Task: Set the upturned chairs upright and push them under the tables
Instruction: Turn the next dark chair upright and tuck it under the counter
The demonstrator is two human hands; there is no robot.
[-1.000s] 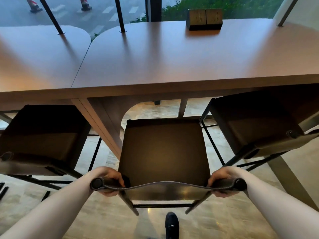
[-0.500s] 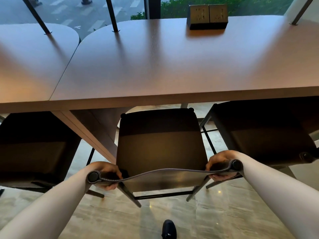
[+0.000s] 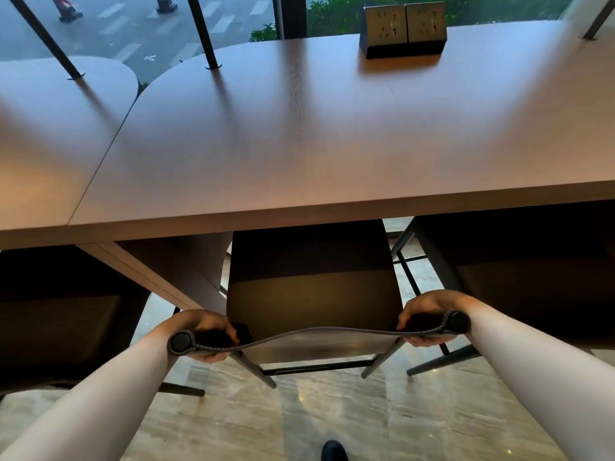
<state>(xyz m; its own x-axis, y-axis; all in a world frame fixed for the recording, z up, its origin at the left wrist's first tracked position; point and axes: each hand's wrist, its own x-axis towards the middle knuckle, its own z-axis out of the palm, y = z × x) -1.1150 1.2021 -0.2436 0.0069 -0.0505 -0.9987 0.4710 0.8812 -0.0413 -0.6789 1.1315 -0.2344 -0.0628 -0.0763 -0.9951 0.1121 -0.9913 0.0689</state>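
Dark brown, the upright chair (image 3: pixel 314 291) stands with the far part of its seat under the near edge of the wooden bench (image 3: pixel 332 138). The left hand (image 3: pixel 199 331) and right hand (image 3: pixel 429 322) each grip 1 end of its curved backrest, fingers curled round it. 2 more chairs flank it, 1 left (image 3: pixel 63 314), 1 right (image 3: pixel 519 271). A socket box (image 3: pixel 402 29) sits on the far side of the bench.

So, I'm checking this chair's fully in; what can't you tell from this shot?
Head view only:
- Middle chair: seat front and front legs hidden under the tabletop.
- Left chair, right chair: cut by frame edges and dark.
- Left hand, right hand: fingertips hidden behind the backrest.
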